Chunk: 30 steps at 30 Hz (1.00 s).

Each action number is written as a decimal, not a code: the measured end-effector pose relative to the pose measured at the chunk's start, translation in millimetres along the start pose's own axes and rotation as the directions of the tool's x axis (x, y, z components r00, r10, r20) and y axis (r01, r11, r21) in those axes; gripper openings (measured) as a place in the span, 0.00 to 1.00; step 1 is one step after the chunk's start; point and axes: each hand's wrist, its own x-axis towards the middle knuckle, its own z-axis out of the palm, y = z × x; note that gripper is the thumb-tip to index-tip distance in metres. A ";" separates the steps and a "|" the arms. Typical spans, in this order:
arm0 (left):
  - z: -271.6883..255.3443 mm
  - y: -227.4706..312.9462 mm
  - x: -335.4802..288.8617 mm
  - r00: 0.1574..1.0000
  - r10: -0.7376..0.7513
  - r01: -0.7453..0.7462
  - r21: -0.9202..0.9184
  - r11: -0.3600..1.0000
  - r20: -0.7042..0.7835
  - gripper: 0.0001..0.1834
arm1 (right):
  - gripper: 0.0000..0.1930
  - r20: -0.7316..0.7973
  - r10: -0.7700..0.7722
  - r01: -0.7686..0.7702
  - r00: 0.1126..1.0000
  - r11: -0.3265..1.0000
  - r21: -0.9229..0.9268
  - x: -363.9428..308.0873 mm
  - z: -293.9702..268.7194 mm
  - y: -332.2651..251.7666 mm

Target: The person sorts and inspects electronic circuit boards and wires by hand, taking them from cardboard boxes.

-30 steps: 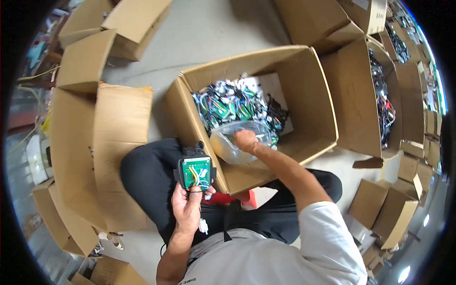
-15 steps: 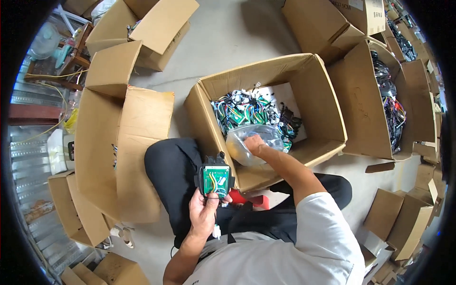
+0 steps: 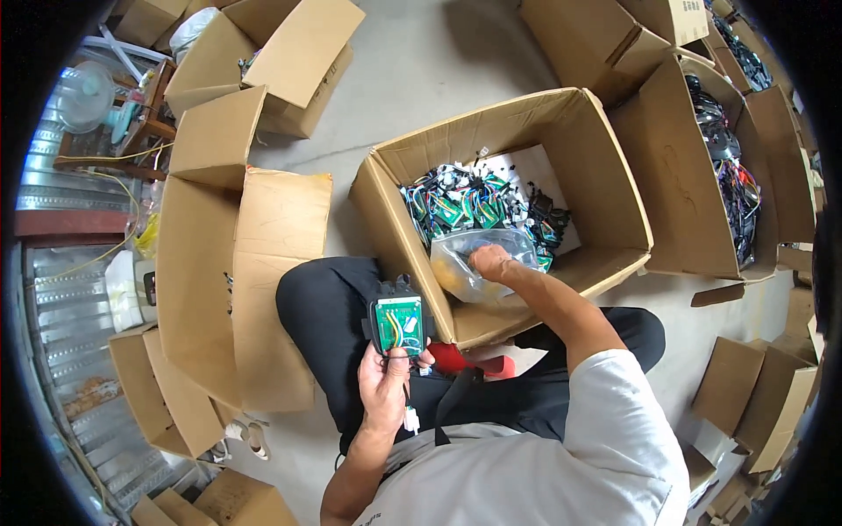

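Observation:
My left hand (image 3: 384, 386) grips a black plastic housing with a green circuit board (image 3: 399, 326) facing up, crossed by yellow and white wires. A short cable with a white connector (image 3: 410, 419) dangles below that hand. My right hand (image 3: 489, 260) reaches into a clear plastic bag (image 3: 460, 272), which lies inside the near part of a large open cardboard box (image 3: 605, 167); its fingers are curled and partly hidden, and what they hold cannot be made out. Beyond the bag, that box contains a heap of green circuit boards with coloured wires (image 3: 474, 206).
An open carton (image 3: 197, 289) stands left of my knee. Another carton (image 3: 653, 175) with black cables (image 3: 737, 202) stands at the right. A red object (image 3: 449, 358) lies between my legs. Further cartons (image 3: 732, 377) surround me, with a fan (image 3: 85, 96) at far left.
The whole view has shifted slightly. My left hand still holds the housing with the board, and my right hand remains in the plastic bag, its fingers slightly deeper or turned.

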 end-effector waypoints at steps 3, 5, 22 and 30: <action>5.5 -1.3 0.0 0.999 -0.016 0.015 -0.021 1.000 -0.035 0.21 | 0.12 0.030 0.237 -0.238 0.971 0.952 0.194 -10.6 -14.9 17.6; 12.5 -1.6 1.9 0.999 -0.038 0.040 -0.086 0.996 0.019 0.21 | 0.14 -0.097 0.230 -0.187 0.968 0.926 0.329 -36.1 -25.8 34.5; 45.4 -2.4 12.6 0.737 -0.152 0.403 -0.246 0.882 0.659 0.27 | 0.08 -0.007 0.467 0.359 0.884 -0.668 0.652 -256.9 -158.2 -166.9; 40.8 30.6 20.8 0.793 0.184 -0.532 0.513 0.674 0.580 0.19 | 0.28 -0.375 0.373 0.492 0.849 -0.817 0.300 -296.2 -204.7 -144.3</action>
